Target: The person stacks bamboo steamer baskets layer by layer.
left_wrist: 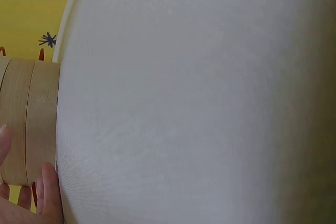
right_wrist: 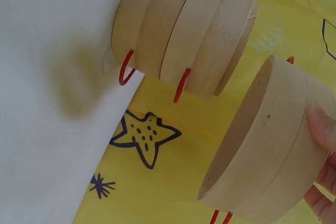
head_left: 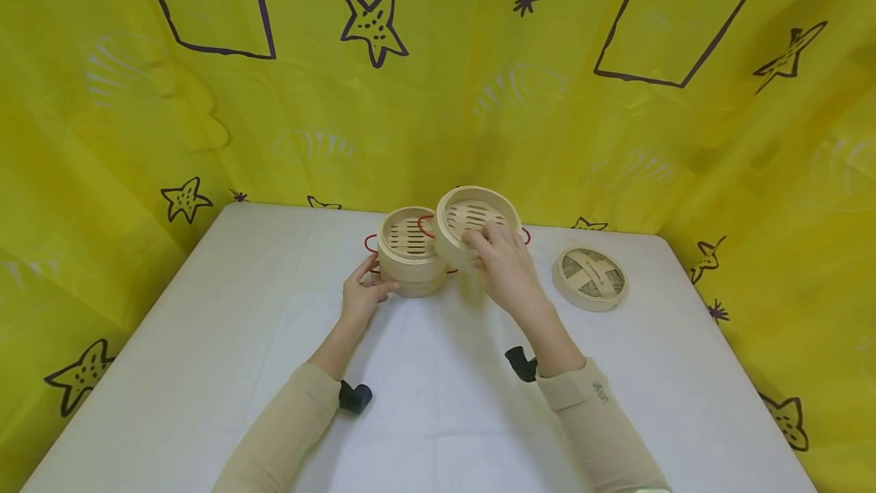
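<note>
1. Counted on the white tabletop (head_left: 226, 341): two bamboo steamer baskets, one woven lid, and two hands at work on them.
2. The landmark is the seated basket (head_left: 409, 252), which stands on the tabletop near its far edge. In the right wrist view it shows as stacked bamboo bands with red wire handles (right_wrist: 181, 85) at the side.
3. The left hand (head_left: 363, 294) is at the near left side of the seated basket. Its grip is part open: the thumb and fingers curve loosely around the basket's wall and touch it. The left wrist view shows fingertips (left_wrist: 48, 187) lying against the lowest band, just where it meets the tabletop.
4. The right hand (head_left: 503, 265) holds the lifted basket (head_left: 472, 223) just to the right of the seated basket, touching or nearly touching its rim; which of the two cannot be told. The grip is closed on the basket's rim and wall, fingers over the near edge. The basket is tilted and clear of the tabletop; the right wrist view shows its open underside (right_wrist: 247, 135) facing the seated basket.
5. Contents: both baskets show only their slatted floors.
6. The lid (head_left: 590, 277) lies flat on the tabletop, well to the right of the seated basket, beyond the right hand, apart from both baskets.
</note>
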A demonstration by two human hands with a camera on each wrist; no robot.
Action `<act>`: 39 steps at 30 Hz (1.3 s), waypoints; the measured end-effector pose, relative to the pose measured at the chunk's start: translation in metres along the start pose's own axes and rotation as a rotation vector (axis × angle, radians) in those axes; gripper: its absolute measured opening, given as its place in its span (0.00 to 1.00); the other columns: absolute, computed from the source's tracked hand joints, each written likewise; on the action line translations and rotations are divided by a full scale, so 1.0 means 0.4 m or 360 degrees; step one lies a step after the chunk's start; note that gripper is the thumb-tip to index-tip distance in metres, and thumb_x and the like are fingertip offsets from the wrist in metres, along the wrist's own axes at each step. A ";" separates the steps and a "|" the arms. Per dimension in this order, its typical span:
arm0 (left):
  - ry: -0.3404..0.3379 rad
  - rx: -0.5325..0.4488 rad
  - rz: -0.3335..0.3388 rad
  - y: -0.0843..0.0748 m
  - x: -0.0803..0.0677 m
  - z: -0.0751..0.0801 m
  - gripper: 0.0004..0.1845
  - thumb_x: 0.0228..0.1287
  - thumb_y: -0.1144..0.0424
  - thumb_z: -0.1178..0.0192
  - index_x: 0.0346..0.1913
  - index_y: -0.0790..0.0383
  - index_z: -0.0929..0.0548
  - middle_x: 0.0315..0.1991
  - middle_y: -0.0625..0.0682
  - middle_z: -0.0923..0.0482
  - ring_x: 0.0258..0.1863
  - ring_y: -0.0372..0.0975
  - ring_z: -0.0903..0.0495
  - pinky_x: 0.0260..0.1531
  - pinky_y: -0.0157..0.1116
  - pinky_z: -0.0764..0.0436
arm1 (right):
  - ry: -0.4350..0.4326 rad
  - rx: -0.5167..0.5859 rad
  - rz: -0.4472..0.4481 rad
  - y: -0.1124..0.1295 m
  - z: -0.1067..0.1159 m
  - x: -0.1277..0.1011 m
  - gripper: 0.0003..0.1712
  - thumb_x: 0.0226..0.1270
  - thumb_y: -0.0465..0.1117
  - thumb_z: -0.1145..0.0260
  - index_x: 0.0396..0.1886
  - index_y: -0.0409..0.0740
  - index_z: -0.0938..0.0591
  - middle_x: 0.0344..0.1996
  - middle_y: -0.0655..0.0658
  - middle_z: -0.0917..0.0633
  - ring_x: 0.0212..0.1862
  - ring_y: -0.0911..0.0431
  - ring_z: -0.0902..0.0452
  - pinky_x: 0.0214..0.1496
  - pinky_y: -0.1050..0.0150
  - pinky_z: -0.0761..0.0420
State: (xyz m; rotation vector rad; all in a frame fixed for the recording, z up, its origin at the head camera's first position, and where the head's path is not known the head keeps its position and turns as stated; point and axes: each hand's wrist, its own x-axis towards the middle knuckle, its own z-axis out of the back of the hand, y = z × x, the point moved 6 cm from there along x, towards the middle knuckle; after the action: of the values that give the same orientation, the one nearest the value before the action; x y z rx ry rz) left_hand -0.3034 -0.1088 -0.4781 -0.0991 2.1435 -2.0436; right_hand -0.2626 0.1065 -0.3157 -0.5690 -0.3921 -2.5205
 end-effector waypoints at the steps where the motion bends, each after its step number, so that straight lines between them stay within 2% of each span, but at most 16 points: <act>1: 0.0000 -0.0001 0.0000 0.000 0.000 0.000 0.41 0.44 0.78 0.33 0.65 0.60 0.35 0.58 0.57 0.32 0.28 0.28 0.25 0.24 0.25 0.22 | 0.0005 0.0004 -0.0001 0.003 -0.002 0.003 0.26 0.45 0.25 0.31 0.46 0.46 0.23 0.37 0.43 0.27 0.46 0.46 0.34 0.47 0.55 0.34; 14: 0.0001 -0.0010 -0.0013 0.001 0.001 -0.002 0.41 0.44 0.78 0.32 0.65 0.61 0.34 0.58 0.57 0.32 0.26 0.28 0.25 0.23 0.25 0.23 | 0.0003 -0.0002 0.0062 0.038 -0.033 0.047 0.24 0.47 0.25 0.32 0.45 0.46 0.24 0.37 0.44 0.28 0.43 0.47 0.35 0.44 0.56 0.34; 26: 0.0019 0.0004 -0.0024 -0.002 -0.002 -0.002 0.40 0.45 0.77 0.32 0.65 0.62 0.34 0.57 0.58 0.33 0.26 0.27 0.26 0.23 0.25 0.23 | 0.0077 -0.0043 0.0054 0.068 -0.065 0.088 0.25 0.49 0.28 0.32 0.48 0.47 0.25 0.38 0.44 0.28 0.47 0.47 0.34 0.50 0.55 0.33; 39: 0.0019 0.0005 -0.0028 -0.004 -0.002 -0.001 0.40 0.45 0.78 0.33 0.65 0.62 0.35 0.57 0.57 0.32 0.26 0.26 0.25 0.23 0.25 0.23 | 0.0158 -0.0052 0.0041 0.094 -0.101 0.130 0.26 0.52 0.30 0.33 0.52 0.49 0.26 0.39 0.45 0.28 0.48 0.49 0.34 0.52 0.57 0.33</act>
State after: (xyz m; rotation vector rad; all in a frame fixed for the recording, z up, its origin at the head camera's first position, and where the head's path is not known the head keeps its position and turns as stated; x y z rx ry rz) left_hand -0.3029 -0.1082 -0.4763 -0.1063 2.1540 -2.0620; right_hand -0.2952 0.0381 -0.3204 -0.4563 -0.3057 -2.5223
